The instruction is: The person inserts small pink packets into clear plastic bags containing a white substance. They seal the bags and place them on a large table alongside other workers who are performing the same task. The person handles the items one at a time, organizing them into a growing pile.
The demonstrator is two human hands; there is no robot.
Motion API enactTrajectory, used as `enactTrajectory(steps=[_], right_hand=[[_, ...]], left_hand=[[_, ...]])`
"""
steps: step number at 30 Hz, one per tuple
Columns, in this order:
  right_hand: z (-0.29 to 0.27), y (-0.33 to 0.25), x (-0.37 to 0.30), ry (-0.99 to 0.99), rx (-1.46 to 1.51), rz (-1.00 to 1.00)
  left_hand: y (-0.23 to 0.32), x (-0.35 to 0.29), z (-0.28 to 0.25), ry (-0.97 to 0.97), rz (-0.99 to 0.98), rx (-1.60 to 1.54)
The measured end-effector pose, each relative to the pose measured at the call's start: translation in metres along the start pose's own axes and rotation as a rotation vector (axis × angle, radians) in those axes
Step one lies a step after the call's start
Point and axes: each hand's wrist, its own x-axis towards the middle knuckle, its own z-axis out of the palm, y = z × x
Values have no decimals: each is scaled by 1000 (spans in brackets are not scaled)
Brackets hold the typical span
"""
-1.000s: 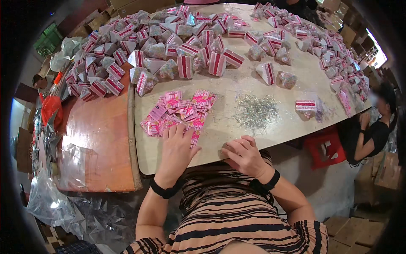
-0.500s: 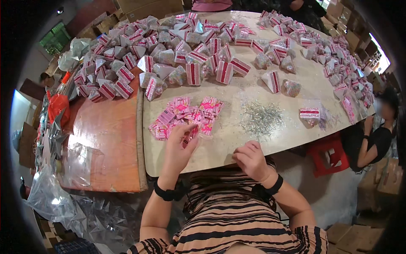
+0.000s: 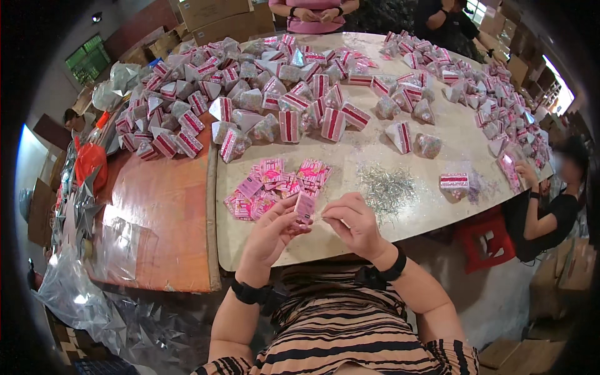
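Note:
My left hand (image 3: pixel 272 232) pinches a small pink card (image 3: pixel 305 207) upright in front of me. Close to the card's right side, my right hand (image 3: pixel 356 222) has its thumb and forefinger pressed together; whatever is between them is too small to make out. Just beyond the left hand lies a loose pile of pink printed cards (image 3: pixel 251 186). A heap of thin silvery slivers (image 3: pixel 389 187) spreads over the table past my right hand. To the right of it sits one glittery cake-slice ornament (image 3: pixel 454 182) with pink and white layers.
Many more cake-slice ornaments (image 3: pixel 290 126) crowd the far side of the pale table (image 3: pixel 250 247). An orange-brown board (image 3: pixel 159 231) adjoins on the left, with clear plastic beside it. A red stool (image 3: pixel 484 240) stands at right. Other people sit or stand around the table.
My left hand has lifted a pink card off the pile. My right hand has moved left and up, next to the card. The view has shifted slightly.

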Motion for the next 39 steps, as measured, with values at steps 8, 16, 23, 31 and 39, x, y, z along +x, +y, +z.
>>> enactTrajectory(steps=[8, 16, 23, 31, 39], right_hand=[[-16, 5, 15, -4, -202, -219], [-18, -4, 14, -38, -207, -242], [-28, -15, 23, 37, -343, -344], [-45, -26, 7, 37, -319, -287], [-46, -21, -35, 336, 311, 448]], left_hand=[[5, -6, 4, -106, -27, -34], [7, -7, 5, -121, -2, -74], [1, -13, 10, -198, 46, 169], [-11, 10, 59, 20, 345, 463], [-33, 11, 92, 108, 463, 627]])
